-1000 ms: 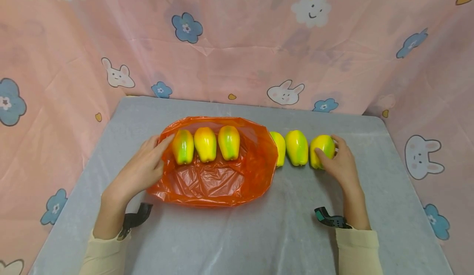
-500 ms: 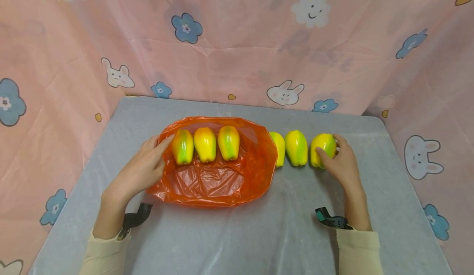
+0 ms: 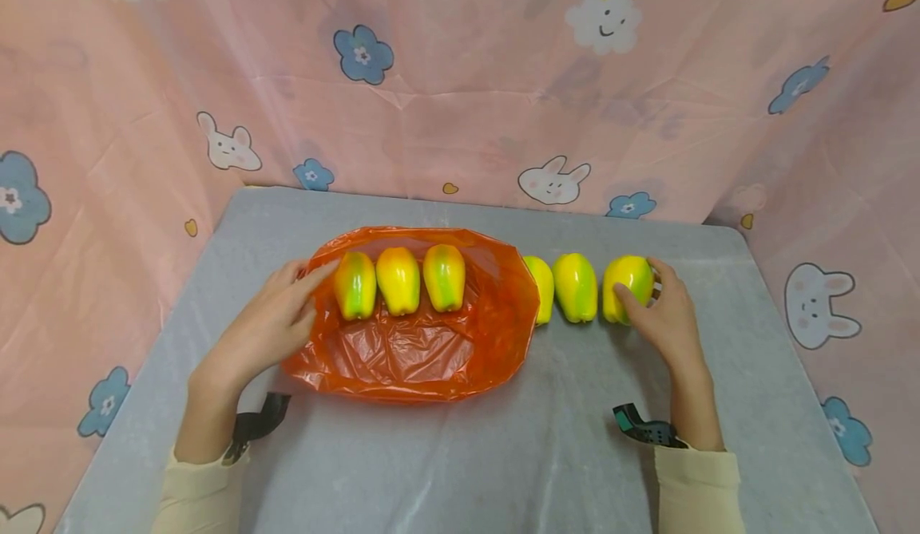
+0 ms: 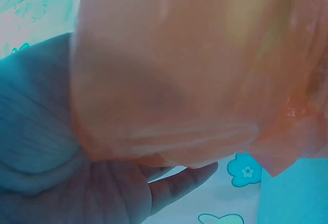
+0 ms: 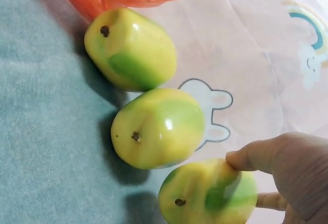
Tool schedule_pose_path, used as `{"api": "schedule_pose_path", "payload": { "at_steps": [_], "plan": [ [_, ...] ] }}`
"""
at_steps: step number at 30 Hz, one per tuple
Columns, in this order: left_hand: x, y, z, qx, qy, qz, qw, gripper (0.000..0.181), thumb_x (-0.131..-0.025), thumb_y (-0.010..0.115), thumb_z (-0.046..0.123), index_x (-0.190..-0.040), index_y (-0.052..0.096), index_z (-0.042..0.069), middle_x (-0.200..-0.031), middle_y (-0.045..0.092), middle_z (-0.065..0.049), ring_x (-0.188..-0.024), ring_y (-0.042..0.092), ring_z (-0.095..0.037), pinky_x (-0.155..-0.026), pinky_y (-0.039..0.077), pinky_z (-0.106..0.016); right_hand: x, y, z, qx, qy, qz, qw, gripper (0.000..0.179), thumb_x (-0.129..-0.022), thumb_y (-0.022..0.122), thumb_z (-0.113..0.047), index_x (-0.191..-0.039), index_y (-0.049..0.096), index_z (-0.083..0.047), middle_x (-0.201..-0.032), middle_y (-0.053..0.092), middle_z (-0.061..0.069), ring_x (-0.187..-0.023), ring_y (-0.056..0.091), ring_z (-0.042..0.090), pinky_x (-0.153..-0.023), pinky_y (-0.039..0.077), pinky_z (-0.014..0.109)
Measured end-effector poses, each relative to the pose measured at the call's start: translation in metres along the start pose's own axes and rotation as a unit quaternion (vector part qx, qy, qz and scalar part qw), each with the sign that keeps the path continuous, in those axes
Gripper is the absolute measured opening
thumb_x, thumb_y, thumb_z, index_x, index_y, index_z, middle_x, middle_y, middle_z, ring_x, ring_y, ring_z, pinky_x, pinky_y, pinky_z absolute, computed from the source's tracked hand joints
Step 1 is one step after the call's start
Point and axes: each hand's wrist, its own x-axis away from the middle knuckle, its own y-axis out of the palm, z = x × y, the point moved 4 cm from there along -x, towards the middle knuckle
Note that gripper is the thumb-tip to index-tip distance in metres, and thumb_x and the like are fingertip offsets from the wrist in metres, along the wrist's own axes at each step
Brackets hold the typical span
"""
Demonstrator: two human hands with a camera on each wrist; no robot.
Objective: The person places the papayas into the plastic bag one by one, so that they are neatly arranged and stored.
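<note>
Backdrop: pink cloth (image 3: 446,103) is hanging behind the scene, and we are seeing rabbits, blue flowers, clouds and rainbows printed on it.
Table: a gray covered table (image 3: 431,462) is spreading out below it.
Bag: an orange plastic bag (image 3: 402,358) is sitting left of center, its mouth gaping toward us.
Bagged fruits: three yellow-green fruits (image 3: 398,280) are standing in a row inside, near the far wall.
Outside row: a fruit partly hidden by the rim (image 3: 544,288) is sitting at the bag's right side, and a middle fruit (image 3: 575,286) is resting just beside it.
Right hand: the right hand (image 3: 668,322) is pinching the outermost fruit (image 3: 627,282) between thumb and fingers — we cannot tell whether that fruit is touching the table.
Left hand: the left hand (image 3: 269,322) is touching the bag's left side, fingers spread — the index is lying straight over the rim, close to the leftmost bagged fruit.
Wrists: dark devices (image 3: 647,430) are sitting beside cream sleeves (image 3: 695,486).
</note>
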Motion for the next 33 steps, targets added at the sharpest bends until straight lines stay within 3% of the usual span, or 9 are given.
{"api": "schedule_pose_path", "payload": {
  "at_steps": [13,22,33],
  "plan": [
    [-0.002,0.001,-0.001,0.007,-0.006,-0.007,0.9999,0.073,-0.093,0.047,-0.007,-0.164,0.039,0.010,-0.154,0.045,-0.024,-0.135,0.045,-0.041,-0.116,0.044,-0.066,0.002,-0.002,-0.006,-0.016,-0.016,0.008,0.9997,0.081,-0.103,0.065,-0.038,-0.165,0.027,-0.001,-0.159,0.040,0.037,-0.134,0.050,0.058,-0.108,0.047,0.074],
    [-0.003,0.003,0.001,0.025,-0.009,-0.013,0.9996,0.071,-0.098,0.057,-0.001,-0.165,0.035,0.010,-0.164,0.038,-0.022,-0.147,0.039,-0.042,-0.119,0.040,-0.070,0.002,-0.003,-0.008,-0.017,-0.017,0.011,0.9997,0.083,-0.103,0.065,-0.040,-0.166,0.026,-0.003,-0.161,0.039,0.035,-0.136,0.049,0.058,-0.108,0.047,0.074],
    [0.003,0.002,0.009,-0.001,0.004,-0.002,1.0000,0.067,-0.095,0.047,-0.010,-0.161,0.035,-0.003,-0.158,0.042,-0.029,-0.144,0.042,-0.046,-0.121,0.037,-0.069,0.005,-0.005,-0.013,-0.019,-0.022,0.012,0.9995,0.083,-0.103,0.066,-0.038,-0.166,0.025,-0.003,-0.163,0.037,0.035,-0.137,0.048,0.059,-0.108,0.046,0.075]
  ]
}}
